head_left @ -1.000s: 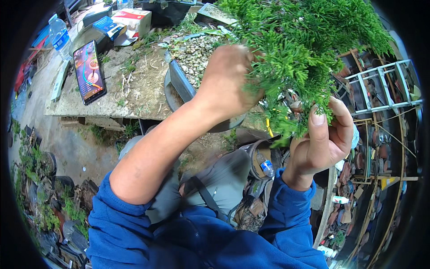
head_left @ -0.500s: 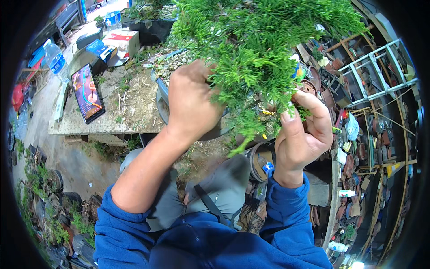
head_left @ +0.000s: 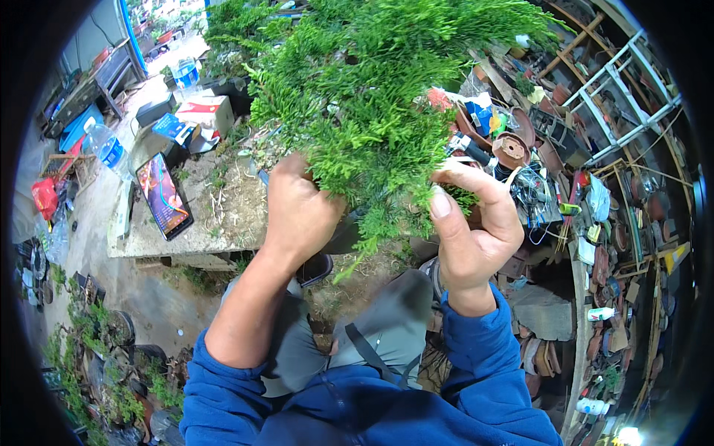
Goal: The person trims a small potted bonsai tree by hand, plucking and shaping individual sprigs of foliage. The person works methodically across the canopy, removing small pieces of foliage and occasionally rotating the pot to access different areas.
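A bushy conifer (head_left: 372, 111) with bright green, scale-like sprays fills the top middle, in front of me. My left hand (head_left: 301, 212) is closed in a fist at its left lower edge. Leaves cover the fingertips, so what that hand grips cannot be made out. On the right side of the foliage my right hand (head_left: 480, 230) has thumb and forefinger brought together on a leafy sprig, with the other fingers curled behind. A loose spray hangs down between the two hands. The trunk and the inner branches are hidden by leaves.
On the slab table (head_left: 230, 201) at left lie a phone (head_left: 163, 196) with a lit screen and a white-and-red box (head_left: 208, 113). Water bottles (head_left: 110, 149) stand behind. Shelves with several brown pots (head_left: 512, 149) and a metal ladder (head_left: 621, 104) run along the right.
The view has swung, so the table and phone sit farther right and lower in the picture. Both hands stay at the foliage, which sits farther left.
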Tool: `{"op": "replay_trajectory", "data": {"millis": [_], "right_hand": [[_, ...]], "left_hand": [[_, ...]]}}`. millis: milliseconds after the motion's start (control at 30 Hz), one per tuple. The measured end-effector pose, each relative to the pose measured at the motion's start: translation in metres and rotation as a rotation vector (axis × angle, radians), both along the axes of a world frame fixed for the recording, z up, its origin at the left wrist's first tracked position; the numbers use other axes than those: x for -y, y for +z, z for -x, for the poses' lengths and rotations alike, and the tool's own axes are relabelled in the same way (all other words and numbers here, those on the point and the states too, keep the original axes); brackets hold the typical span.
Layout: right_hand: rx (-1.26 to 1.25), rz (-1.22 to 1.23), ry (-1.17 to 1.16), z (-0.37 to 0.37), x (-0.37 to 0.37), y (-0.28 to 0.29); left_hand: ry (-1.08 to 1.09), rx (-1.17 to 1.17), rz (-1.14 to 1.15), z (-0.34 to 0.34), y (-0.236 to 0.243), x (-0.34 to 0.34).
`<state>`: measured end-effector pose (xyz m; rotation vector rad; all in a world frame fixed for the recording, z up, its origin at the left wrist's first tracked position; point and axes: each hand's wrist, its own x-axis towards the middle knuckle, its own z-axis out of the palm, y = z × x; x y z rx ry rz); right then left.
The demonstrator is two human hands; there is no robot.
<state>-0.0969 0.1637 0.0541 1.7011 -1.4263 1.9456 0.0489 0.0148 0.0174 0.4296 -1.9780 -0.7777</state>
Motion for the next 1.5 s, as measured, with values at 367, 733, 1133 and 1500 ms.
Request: {"op": "replay_trajectory", "data": {"millis": [367,733,1133,1500], "right_hand": [[0.230,0.063,0.088,0.002,-0.014,-0.001],[0.976,-0.244,0.043,-0.037,-0.022,-0.105],[0.852,-0.420,0.133,-0.044,0.012,-0.093],[0.913,-0.420,0.203,0.031,0.009,-0.095]], "left_hand": [[-0.288,-0.640,-0.555,-0.022,-0.019,0.009],[0.089,-0.227,-0.775,-0.041,-0.075,0.088],[0.095,-0.421,-0.877,-0.049,-0.060,0.024],[-0.019,-0.297,-0.782,-0.062,-0.060,-0.050]]}}
